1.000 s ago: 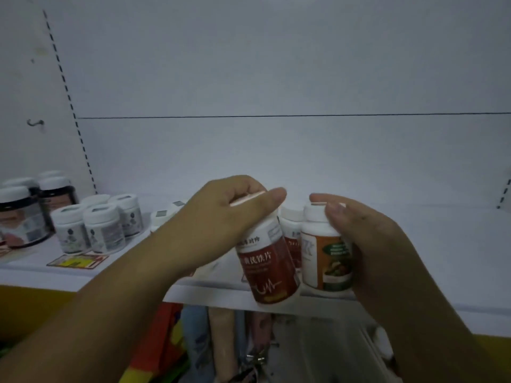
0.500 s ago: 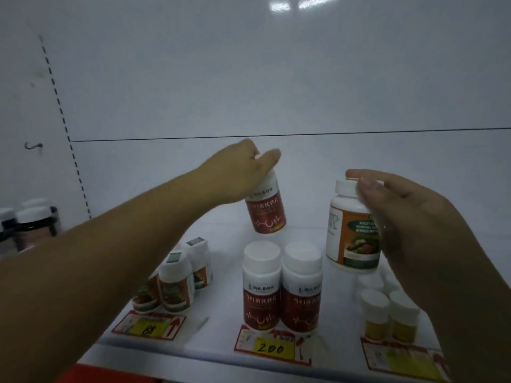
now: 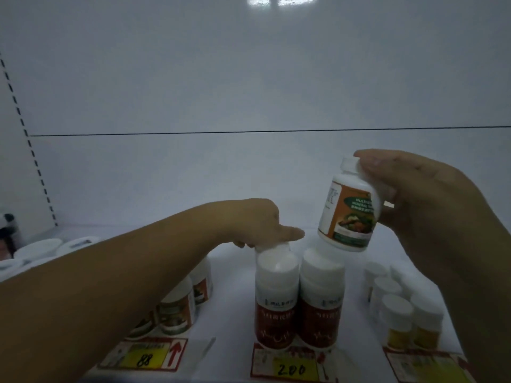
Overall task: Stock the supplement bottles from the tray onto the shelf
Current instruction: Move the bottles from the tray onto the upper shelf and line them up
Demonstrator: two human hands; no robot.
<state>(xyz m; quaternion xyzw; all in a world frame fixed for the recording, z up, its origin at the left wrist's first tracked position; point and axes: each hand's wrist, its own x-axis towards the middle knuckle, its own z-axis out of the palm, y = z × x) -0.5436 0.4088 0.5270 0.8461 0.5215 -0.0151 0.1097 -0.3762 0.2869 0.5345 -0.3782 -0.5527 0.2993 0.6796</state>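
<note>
My left hand reaches to the back of the white shelf, its fingers closed over the cap of a red-labelled bottle. That bottle stands behind the front left one of two red-labelled bottles and is almost wholly hidden by it. My right hand grips a white bottle with an orange and green label by its cap. This bottle hangs tilted in the air, above and just right of the second front red bottle.
Small bottles with orange-green labels stand under my left forearm. Several small yellow-labelled bottles sit at the right. Price tags marked 88 and 200 line the front edge. White lids show far left.
My left hand has lowered the red-labelled bottle from mid-air down behind the front red bottles. My right hand has kept its bottle aloft, now tilted and nearer.
</note>
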